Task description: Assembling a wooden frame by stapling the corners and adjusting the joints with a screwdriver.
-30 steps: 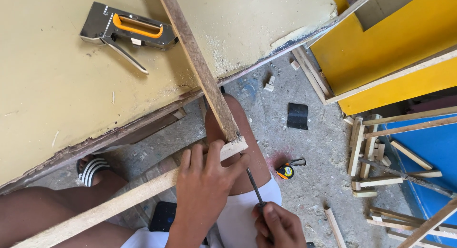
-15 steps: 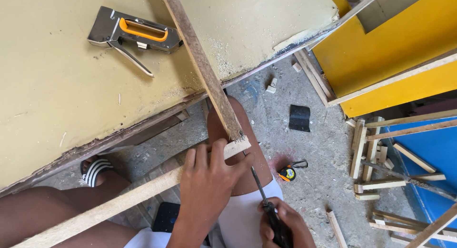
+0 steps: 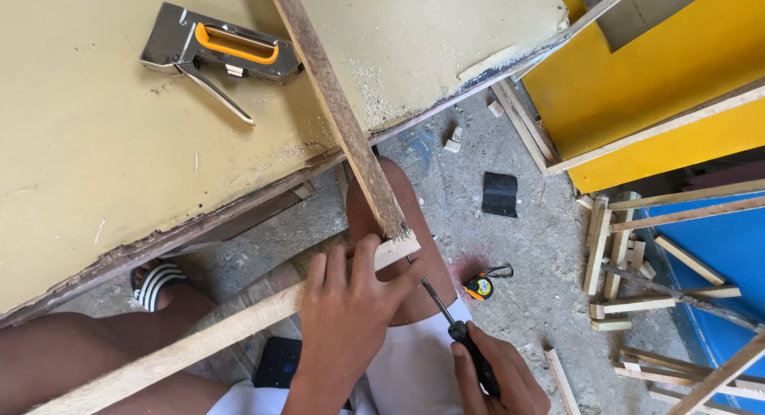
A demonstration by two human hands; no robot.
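Note:
My left hand (image 3: 348,314) presses down on a pale wooden strip (image 3: 199,343) that lies across my thighs, gripping it near its right end. That end meets the lower end of a darker, rough wooden strip (image 3: 339,112) that slopes down off the tabletop. My right hand (image 3: 494,375) is closed around the black handle of a screwdriver (image 3: 446,315). Its shaft points up and left, with the tip at the underside of the joint between the two strips.
A metal staple gun (image 3: 219,52) with an orange grip lies on the cream tabletop (image 3: 96,168). On the concrete floor are a small tape measure (image 3: 480,286), a black sanding pad (image 3: 500,193), wood offcuts (image 3: 613,256), yellow panels (image 3: 653,96) and a blue panel (image 3: 717,248).
My right hand has risen and brought the screwdriver up, so its tip now reaches the joint. The left hand stays on the pale strip.

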